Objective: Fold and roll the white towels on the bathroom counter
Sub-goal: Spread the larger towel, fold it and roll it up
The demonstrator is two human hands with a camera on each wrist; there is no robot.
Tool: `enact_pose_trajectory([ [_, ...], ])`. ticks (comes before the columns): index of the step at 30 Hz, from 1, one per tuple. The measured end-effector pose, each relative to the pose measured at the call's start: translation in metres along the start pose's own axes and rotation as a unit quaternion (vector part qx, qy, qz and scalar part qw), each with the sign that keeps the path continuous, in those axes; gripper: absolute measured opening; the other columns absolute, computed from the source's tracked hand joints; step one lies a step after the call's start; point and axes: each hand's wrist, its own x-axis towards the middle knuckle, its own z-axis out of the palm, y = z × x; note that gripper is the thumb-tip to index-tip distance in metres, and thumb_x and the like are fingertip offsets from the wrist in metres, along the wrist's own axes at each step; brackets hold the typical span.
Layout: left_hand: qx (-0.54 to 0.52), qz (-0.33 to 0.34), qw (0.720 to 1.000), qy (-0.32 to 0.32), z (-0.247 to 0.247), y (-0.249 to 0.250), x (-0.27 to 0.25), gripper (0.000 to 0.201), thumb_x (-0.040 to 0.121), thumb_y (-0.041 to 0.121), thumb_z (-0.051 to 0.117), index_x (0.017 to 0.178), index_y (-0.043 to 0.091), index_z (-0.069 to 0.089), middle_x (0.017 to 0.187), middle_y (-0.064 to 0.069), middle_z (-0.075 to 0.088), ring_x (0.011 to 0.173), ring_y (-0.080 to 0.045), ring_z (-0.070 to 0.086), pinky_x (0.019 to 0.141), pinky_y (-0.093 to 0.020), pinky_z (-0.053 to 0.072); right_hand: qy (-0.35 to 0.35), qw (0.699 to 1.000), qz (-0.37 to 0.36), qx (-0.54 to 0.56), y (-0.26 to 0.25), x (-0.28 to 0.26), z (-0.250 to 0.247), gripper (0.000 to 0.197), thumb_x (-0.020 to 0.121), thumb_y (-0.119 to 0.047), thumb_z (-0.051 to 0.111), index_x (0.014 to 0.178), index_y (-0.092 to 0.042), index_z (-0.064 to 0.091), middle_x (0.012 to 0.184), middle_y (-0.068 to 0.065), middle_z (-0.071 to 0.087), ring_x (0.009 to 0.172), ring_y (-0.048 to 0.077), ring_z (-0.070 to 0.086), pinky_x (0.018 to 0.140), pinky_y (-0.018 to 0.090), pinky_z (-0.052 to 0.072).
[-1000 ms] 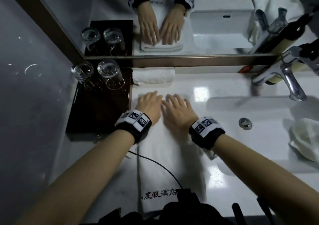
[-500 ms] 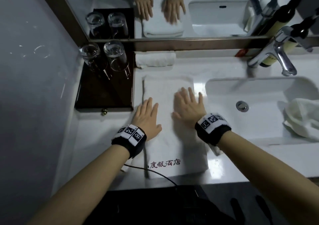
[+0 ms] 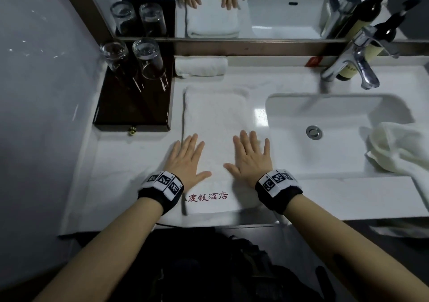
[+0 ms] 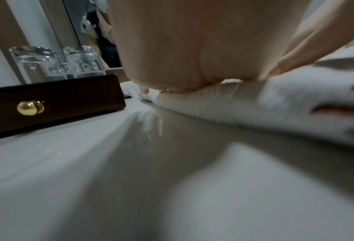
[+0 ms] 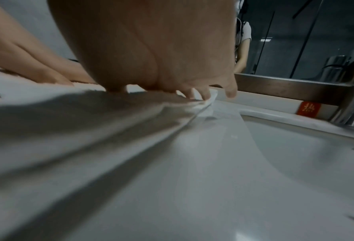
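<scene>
Head view looks down on a white bathroom counter (image 3: 120, 162) where a folded white towel (image 3: 216, 120) lies as a long strip between the dark wooden tray (image 3: 130, 107) on its left and the sink basin (image 3: 336, 120) on its right. Its near end, printed with red characters, sits close to the counter's front edge; its far end stops short of a rolled white towel (image 3: 200, 66) that lies against the back edge under the mirror frame.

Both hands are spread wide and flat, palms down, gripping nothing. Left hand (image 3: 185, 160) presses the towel's left edge, its outer fingers reaching over onto the counter. Right hand (image 3: 251, 158) presses the right part of the towel, thumb pointing inward toward the left thumb, with bare towel between the 2 hands. Left wrist view shows the palm (image 4: 182, 57) bearing on the towel's thick folded edge (image 4: 254, 104), with the tray's brass knob (image 4: 29, 107) beside it. Right wrist view shows the fingertips (image 5: 194, 93) down on the towel's edge just beside the basin rim.

2 clear glasses (image 3: 134, 58) stand upturned at the tray's back. Another crumpled white towel (image 3: 399, 148) hangs over the basin's right side. A chrome faucet (image 3: 355, 62) and dark bottles (image 3: 380, 23) stand at the back right corner.
</scene>
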Motion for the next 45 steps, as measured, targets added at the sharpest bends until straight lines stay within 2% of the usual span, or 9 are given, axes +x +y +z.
enact_pose_trajectory([
  [6, -0.013, 0.029, 0.999, 0.027, 0.001, 0.041, -0.036, 0.069, 0.095, 0.045, 0.034, 0.149, 0.018, 0.001, 0.158, -0.007, -0.014, 0.145, -0.024, -0.012, 0.117, -0.046, -0.007, 0.033, 0.987, -0.159, 0.017, -0.013, -0.055, 0.013, 0.075, 0.092, -0.05, 0.038, 0.15, -0.018, 0.003, 0.159, 0.009, -0.006, 0.146, 0.032, -0.008, 0.114, 0.056, -0.005],
  [15, -0.017, -0.016, 1.0, 0.018, 0.04, 0.057, -0.087, 0.08, 0.093, 0.058, 0.025, 0.148, 0.015, -0.013, 0.154, -0.011, -0.024, 0.144, -0.026, -0.019, 0.118, -0.041, -0.009, -0.002, 0.991, -0.136, -0.002, 0.008, -0.087, 0.036, 0.067, 0.096, -0.051, 0.023, 0.149, -0.024, -0.007, 0.159, 0.002, -0.015, 0.145, 0.029, -0.017, 0.114, 0.057, -0.006],
  [22, -0.013, -0.037, 0.999, 0.033, 0.051, 0.061, -0.088, 0.09, 0.087, 0.067, 0.027, 0.147, 0.016, -0.015, 0.147, -0.009, -0.036, 0.142, -0.027, -0.023, 0.114, -0.042, -0.015, 0.022, 0.981, -0.193, -0.019, 0.01, -0.114, 0.052, 0.078, 0.094, -0.051, 0.037, 0.15, -0.01, 0.001, 0.159, 0.008, -0.008, 0.146, 0.03, -0.01, 0.115, 0.053, -0.005],
  [24, -0.014, -0.041, 0.998, 0.045, 0.046, 0.064, -0.091, 0.089, 0.087, 0.066, 0.031, 0.149, 0.015, -0.007, 0.155, -0.01, -0.022, 0.145, -0.026, -0.014, 0.115, -0.046, -0.01, 0.018, 0.98, -0.198, -0.007, 0.013, -0.121, 0.052, 0.083, 0.091, -0.048, 0.047, 0.15, -0.009, 0.004, 0.159, 0.009, -0.004, 0.146, 0.03, -0.005, 0.117, 0.049, -0.002],
  [26, -0.009, -0.023, 0.996, 0.082, 0.038, 0.069, -0.096, 0.082, 0.084, 0.059, 0.049, 0.146, 0.011, 0.024, 0.155, -0.013, 0.019, 0.143, -0.029, 0.019, 0.116, -0.047, 0.013, 0.04, 0.978, -0.204, -0.013, 0.015, -0.125, 0.048, 0.08, 0.087, -0.039, 0.058, 0.148, -0.008, 0.018, 0.158, 0.011, 0.013, 0.146, 0.03, 0.012, 0.117, 0.046, 0.01],
  [29, -0.014, 0.032, 0.986, 0.164, 0.034, 0.08, -0.107, 0.064, 0.063, 0.042, 0.08, 0.115, 0.009, 0.063, 0.114, -0.007, 0.063, 0.102, -0.026, 0.062, 0.089, -0.037, 0.05, 0.12, 0.969, -0.204, -0.066, 0.016, -0.129, 0.039, 0.065, 0.064, -0.033, 0.08, 0.122, -0.01, 0.061, 0.131, 0.006, 0.059, 0.12, 0.023, 0.057, 0.102, 0.038, 0.045],
  [37, -0.061, 0.077, 0.987, 0.127, 0.024, 0.077, -0.117, 0.054, 0.053, 0.012, 0.085, 0.104, 0.012, 0.066, 0.112, -0.006, 0.063, 0.097, -0.025, 0.063, 0.081, -0.03, 0.054, 0.179, 0.959, -0.218, -0.03, 0.007, -0.131, 0.03, 0.043, 0.046, -0.017, 0.085, 0.085, -0.012, 0.067, 0.09, 0.001, 0.068, 0.074, 0.019, 0.063, 0.066, 0.022, 0.051],
  [40, -0.08, 0.091, 0.991, 0.065, 0.023, 0.071, -0.113, 0.048, 0.08, 0.021, 0.067, 0.125, 0.019, 0.051, 0.126, 0.0, 0.047, 0.115, -0.019, 0.046, 0.097, -0.028, 0.04, 0.162, 0.965, -0.205, -0.023, 0.003, -0.133, 0.025, 0.043, 0.044, -0.017, 0.086, 0.081, -0.012, 0.066, 0.086, 0.001, 0.066, 0.071, 0.019, 0.062, 0.06, 0.023, 0.049],
  [45, -0.146, 0.077, 0.985, 0.052, 0.02, 0.057, -0.105, 0.03, 0.09, 0.025, 0.052, 0.119, 0.027, 0.057, 0.121, 0.007, 0.057, 0.111, -0.017, 0.053, 0.088, -0.031, 0.044, 0.108, 0.978, -0.178, 0.028, 0.002, -0.136, 0.026, 0.036, 0.055, -0.009, 0.077, 0.087, -0.008, 0.061, 0.092, 0.006, 0.063, 0.08, 0.026, 0.059, 0.063, 0.029, 0.048],
])
